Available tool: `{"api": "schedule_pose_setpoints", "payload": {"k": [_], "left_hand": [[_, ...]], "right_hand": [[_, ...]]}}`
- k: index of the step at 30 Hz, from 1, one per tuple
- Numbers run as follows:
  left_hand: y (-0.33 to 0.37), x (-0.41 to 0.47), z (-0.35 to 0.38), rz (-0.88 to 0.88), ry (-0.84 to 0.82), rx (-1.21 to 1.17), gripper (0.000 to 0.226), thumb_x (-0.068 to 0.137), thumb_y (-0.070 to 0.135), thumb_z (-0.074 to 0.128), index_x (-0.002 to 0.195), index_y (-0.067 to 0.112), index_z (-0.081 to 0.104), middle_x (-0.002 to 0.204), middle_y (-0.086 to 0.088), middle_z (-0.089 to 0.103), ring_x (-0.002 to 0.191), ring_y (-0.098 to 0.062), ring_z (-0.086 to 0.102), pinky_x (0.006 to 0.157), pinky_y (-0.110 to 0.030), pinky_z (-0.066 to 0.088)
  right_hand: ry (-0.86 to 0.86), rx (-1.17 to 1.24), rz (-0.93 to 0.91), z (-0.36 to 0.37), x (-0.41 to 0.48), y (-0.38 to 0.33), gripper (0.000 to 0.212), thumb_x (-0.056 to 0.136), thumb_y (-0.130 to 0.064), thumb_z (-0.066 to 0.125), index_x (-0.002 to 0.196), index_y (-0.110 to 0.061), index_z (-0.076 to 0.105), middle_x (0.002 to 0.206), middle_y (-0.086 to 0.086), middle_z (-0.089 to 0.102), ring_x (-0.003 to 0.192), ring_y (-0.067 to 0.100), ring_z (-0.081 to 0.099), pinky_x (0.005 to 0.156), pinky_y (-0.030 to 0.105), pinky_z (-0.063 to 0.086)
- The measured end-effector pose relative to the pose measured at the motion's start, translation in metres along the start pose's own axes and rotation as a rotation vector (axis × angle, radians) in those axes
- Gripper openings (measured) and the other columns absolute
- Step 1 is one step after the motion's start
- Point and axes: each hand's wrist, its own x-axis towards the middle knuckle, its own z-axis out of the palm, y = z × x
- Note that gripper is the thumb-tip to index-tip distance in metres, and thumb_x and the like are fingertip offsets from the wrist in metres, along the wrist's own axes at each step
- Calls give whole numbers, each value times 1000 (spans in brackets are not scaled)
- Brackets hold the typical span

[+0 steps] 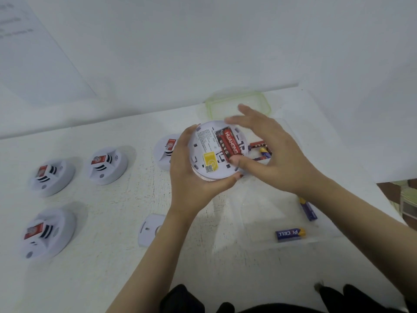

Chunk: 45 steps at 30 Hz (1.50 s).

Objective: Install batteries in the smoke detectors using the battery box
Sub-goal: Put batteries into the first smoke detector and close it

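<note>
My left hand [189, 177] grips a white round smoke detector [209, 154] from below, its back side turned up. Two red batteries [229, 145] lie in its compartment beside a yellow sticker. My right hand [268, 152] hovers over the detector with fingers spread, the thumb pressing the near end of a red battery. Behind that hand a clear battery box [291, 222] holds a few more batteries [261, 147]. Two purple batteries [290, 234] lie in the box's near part.
Several more white smoke detectors [108, 164] stand face up on the white table at the left. A loose white mounting plate [150, 229] lies near my left forearm. A green-rimmed clear lid [237, 102] sits at the back by the wall.
</note>
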Motion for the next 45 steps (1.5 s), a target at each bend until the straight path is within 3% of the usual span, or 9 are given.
{"api": "schedule_pose_setpoints", "payload": {"k": [5, 9, 16, 20, 29, 34, 37, 41, 45], "left_hand": [[3, -1, -5, 40, -20, 30, 95, 56, 47, 85, 135, 26, 37, 133, 10, 49, 123, -17, 53, 93, -46, 53], [4, -4, -11, 49, -38, 30, 97, 55, 46, 86, 136, 25, 36, 135, 11, 47, 125, -17, 52, 94, -47, 52], [1, -9, -31, 36, -59, 83, 98, 52, 53, 83, 135, 31, 36, 133, 20, 47, 123, -14, 53, 96, -50, 50], [0, -9, -48, 45, -87, 118, 98, 51, 56, 82, 133, 29, 36, 132, 18, 47, 121, -10, 53, 98, -45, 49], [-11, -14, -88, 9, -196, 168, 104, 50, 59, 82, 136, 25, 37, 137, 5, 52, 124, -12, 53, 98, -48, 48], [-21, -20, -114, -38, -294, 81, 102, 50, 51, 88, 136, 25, 40, 133, 9, 52, 124, -15, 53, 99, -45, 49], [-20, -28, -135, -45, -296, 54, 92, 50, 49, 85, 129, 42, 38, 124, 32, 52, 117, 3, 55, 93, -21, 50], [-32, -38, -164, -30, -282, 61, 83, 51, 50, 80, 124, 39, 40, 121, 44, 48, 112, 18, 49, 86, 0, 38], [-49, -47, -186, -82, -283, 57, 85, 48, 51, 80, 123, 42, 41, 123, 43, 48, 114, 18, 49, 88, 0, 38]], "right_hand": [[-254, 524, 286, -10, 4, -9, 79, 76, -25, 69, 144, -35, 31, 121, -4, 65, 104, 17, 66, 90, 35, 54], [-212, 570, 309, -6, 2, -14, 76, 71, -19, 70, 140, -29, 39, 113, -9, 68, 101, 14, 66, 82, 23, 54], [-152, 610, 345, 11, 2, -28, 71, 72, -2, 74, 133, -28, 48, 111, -11, 69, 97, 12, 68, 80, 23, 55], [-89, 583, 376, 27, 0, -41, 68, 75, 6, 72, 130, -30, 53, 119, -10, 66, 98, 15, 68, 80, 28, 57], [47, 563, 397, 68, -5, -70, 67, 76, 11, 68, 125, -33, 55, 108, -3, 71, 93, 27, 68, 80, 43, 57], [66, 531, 427, 93, -11, -84, 66, 78, 9, 67, 128, -32, 55, 112, -6, 69, 91, 27, 69, 80, 40, 58], [34, 551, 435, 113, -14, -93, 57, 85, 1, 64, 133, -27, 51, 121, -5, 65, 97, 20, 68, 81, 34, 58], [14, 566, 599, 138, -22, -95, 32, 97, -29, 47, 129, -32, 52, 113, -6, 69, 95, 8, 68, 78, 23, 56], [-223, -146, 417, 159, -46, -79, 61, 82, -63, 52, 136, -34, 46, 137, -13, 51, 125, 2, 44, 105, 26, 35]]}}
